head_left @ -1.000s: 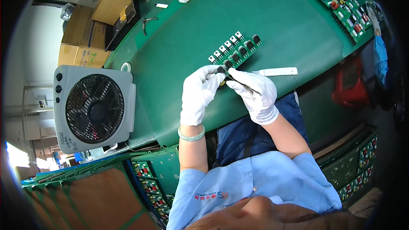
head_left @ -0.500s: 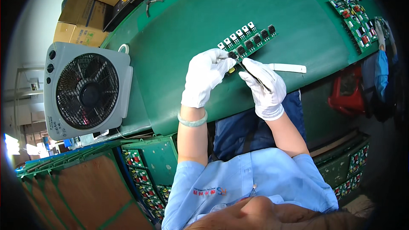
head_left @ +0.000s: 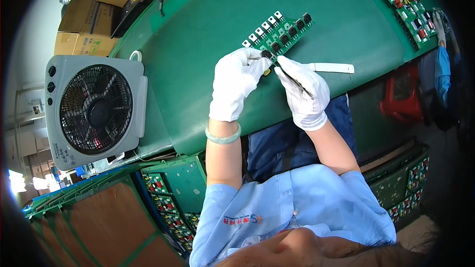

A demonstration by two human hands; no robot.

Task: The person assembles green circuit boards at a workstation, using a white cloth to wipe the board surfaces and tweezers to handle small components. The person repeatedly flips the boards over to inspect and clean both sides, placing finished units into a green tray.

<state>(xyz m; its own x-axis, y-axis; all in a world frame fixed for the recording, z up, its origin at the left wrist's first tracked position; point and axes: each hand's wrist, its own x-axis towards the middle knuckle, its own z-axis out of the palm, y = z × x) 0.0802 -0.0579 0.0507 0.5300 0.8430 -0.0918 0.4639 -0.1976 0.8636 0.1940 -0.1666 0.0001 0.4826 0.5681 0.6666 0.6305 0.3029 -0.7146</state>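
Observation:
A narrow green circuit board (head_left: 283, 33) carries a row of black transistors along one side and a row of silver-tabbed ones along the other. My left hand (head_left: 236, 85), in a white glove, pinches its near left end between thumb and fingers. Close by on the right, my gloved right hand (head_left: 306, 90) is closed round a slim dark tool (head_left: 300, 87), most of it hidden in the palm; its kind cannot be made out. The right fingertips are at the board's near edge. Under the left fingers a small yellow part (head_left: 267, 72) peeks out.
A white flat-handled tool (head_left: 331, 67) lies right of my hands on the green mat (head_left: 198, 49). A grey box fan (head_left: 96, 111) stands left; pliers (head_left: 167, 4) and cardboard boxes (head_left: 81, 24) are beyond. Populated circuit boards (head_left: 408, 15) lie far right, near a red stool (head_left: 400, 96).
The whole view has shifted slightly, so the mat and fan sit differently in the picture. Both hands keep nearly the same hold at the board's near end.

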